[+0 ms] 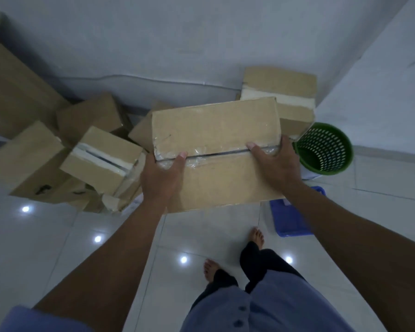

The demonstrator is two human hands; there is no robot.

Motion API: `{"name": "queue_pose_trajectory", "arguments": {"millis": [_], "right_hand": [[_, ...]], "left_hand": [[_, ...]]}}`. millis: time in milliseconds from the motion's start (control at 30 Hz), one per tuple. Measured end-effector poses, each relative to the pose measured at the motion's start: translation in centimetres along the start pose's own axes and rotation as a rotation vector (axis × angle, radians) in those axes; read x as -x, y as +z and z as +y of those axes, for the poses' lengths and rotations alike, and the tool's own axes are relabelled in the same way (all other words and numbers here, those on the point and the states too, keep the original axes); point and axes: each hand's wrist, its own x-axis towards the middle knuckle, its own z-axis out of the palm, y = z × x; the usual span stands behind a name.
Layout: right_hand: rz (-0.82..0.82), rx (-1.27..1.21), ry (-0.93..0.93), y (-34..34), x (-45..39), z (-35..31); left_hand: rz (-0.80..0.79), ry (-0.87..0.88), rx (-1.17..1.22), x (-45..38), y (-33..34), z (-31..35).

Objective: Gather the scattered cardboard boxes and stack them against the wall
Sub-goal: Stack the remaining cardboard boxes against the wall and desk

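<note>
Both thumbs press flat on the taped seam of one cardboard box [216, 149] held in the air; the other fingers wrap its two short sides, out of sight. The left hand [162, 178] grips its left end, the right hand [274, 164] its right end. At least five more boxes lie beyond: a taped box [101, 161] in the heap on the left, a corner box [283, 97] just beside a green basket [326, 149]. A blue tray [290, 219] rests on the tiled floor [58, 236].
</note>
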Motion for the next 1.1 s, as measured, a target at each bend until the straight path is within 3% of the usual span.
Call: {"name": "queue_pose_trajectory", "arguments": {"millis": [300, 533, 1100], "right_hand": [[0.096, 0.000, 0.061, -6.1, -8.9, -1.1], [0.102, 0.027, 0.115, -11.8, -17.0, -0.9], [0.182, -0.007, 0.280, -14.6, -33.1, 0.0]], "left_hand": [[-0.107, 0.151, -0.014, -5.1, 7.1, 10.7], [-0.174, 0.123, -0.015, -7.5, 14.3, 18.0], [-0.391, 0.171, -0.132, -17.9, 27.6, 29.7]]}}
